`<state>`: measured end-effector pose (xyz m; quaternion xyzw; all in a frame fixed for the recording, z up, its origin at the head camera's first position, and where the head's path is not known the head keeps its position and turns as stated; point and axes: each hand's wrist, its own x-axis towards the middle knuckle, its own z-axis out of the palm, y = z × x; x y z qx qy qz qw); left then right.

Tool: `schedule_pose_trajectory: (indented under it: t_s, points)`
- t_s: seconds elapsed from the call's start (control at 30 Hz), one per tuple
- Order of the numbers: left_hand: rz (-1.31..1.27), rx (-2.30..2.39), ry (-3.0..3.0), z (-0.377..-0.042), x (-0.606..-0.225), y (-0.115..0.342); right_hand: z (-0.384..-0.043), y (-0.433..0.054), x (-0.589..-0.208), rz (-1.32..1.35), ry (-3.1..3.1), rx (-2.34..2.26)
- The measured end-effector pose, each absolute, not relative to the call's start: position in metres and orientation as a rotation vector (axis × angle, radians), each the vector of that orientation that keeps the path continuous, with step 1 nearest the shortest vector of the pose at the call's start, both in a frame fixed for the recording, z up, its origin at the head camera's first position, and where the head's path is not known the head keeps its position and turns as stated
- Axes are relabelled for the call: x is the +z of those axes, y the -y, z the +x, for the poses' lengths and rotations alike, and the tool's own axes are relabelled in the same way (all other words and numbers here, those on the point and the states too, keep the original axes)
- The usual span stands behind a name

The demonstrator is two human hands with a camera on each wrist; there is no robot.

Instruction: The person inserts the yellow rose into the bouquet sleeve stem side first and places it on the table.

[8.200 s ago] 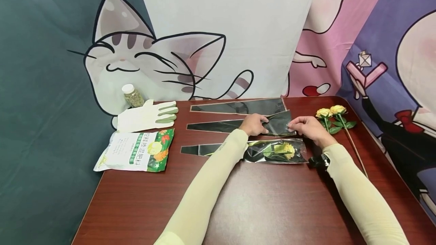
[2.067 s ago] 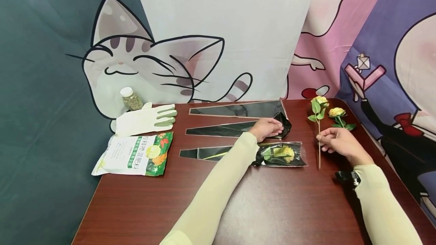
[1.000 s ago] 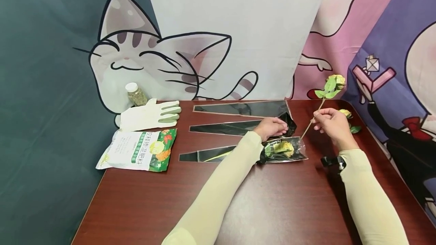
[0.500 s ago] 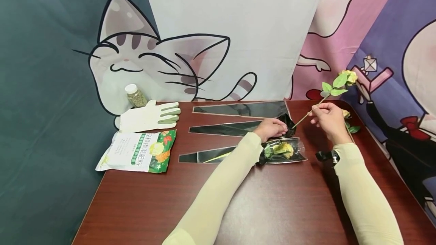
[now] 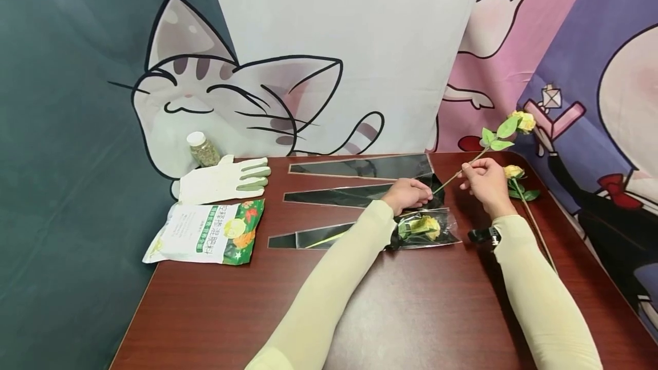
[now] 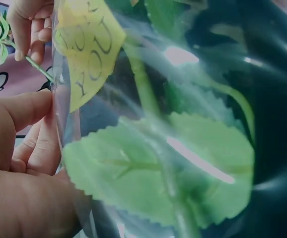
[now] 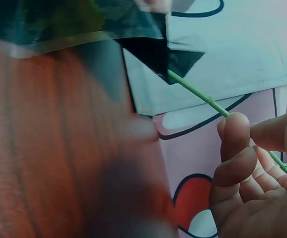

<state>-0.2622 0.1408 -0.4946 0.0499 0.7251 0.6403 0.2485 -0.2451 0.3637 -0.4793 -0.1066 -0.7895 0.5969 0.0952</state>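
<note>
My right hand pinches the stem of a yellow rose between thumb and fingers, bloom pointing up and away to the right. The stem's lower end runs into the mouth of the middle flower sleeve, black and clear; its tip is hidden inside. At that mouth, my left hand grips the sleeve's film. In the right wrist view, the green stem enters the dark film. Close in the left wrist view, a bagged rose's leaf and yellow tag show beside my left fingers.
In front lies a sleeve with a rose inside; another flat sleeve lies behind. A loose rose lies at right. At left are white gloves, a jar and a printed bag.
My right hand has lifted a rose off the table, tilted it and brought its stem leftward into the middle sleeve's mouth. My left hand stays at the sleeve, which it has bunched at the end.
</note>
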Motion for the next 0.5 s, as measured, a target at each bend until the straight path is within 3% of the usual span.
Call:
schedule_pose_trajectory:
  t_s: [0.5]
  points:
    - [0.070,1.718,-2.063,-0.256,-0.477,-0.141,-0.239,-0.354,-0.491,-0.322,2.371,1.811]
